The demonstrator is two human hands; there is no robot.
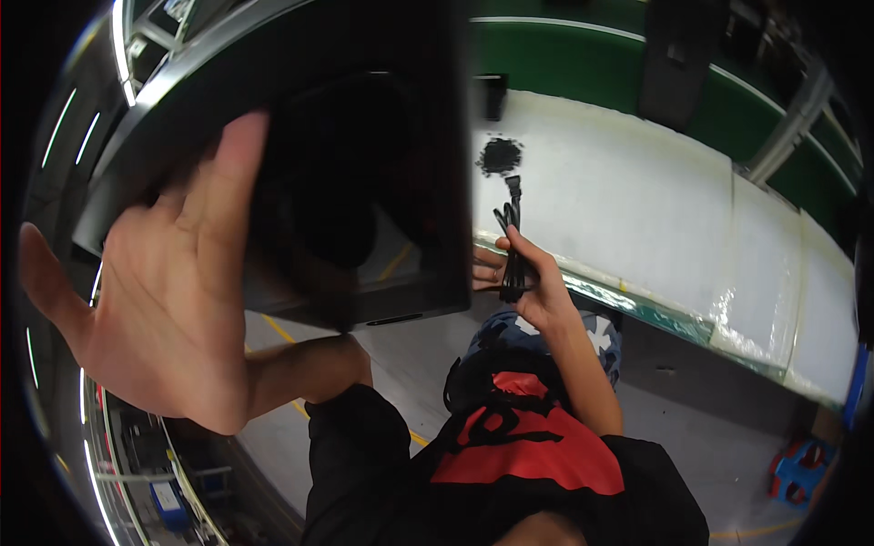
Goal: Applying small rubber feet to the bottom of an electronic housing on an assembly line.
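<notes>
Left hand (173,309) raised, palm facing camera, thumb splayed, fingers extended over black panel (410,127); contact unclear. Right hand (544,289) curled around black cable bundle (513,266) at table's (637,196) near edge. Panel's right edge just beside right fingertips; white tabletop stretches rightward.

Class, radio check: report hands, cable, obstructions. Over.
Left hand at dark panel, contact unclear. Right hand holding bundled black cable. Panel hides part of white table.
</notes>
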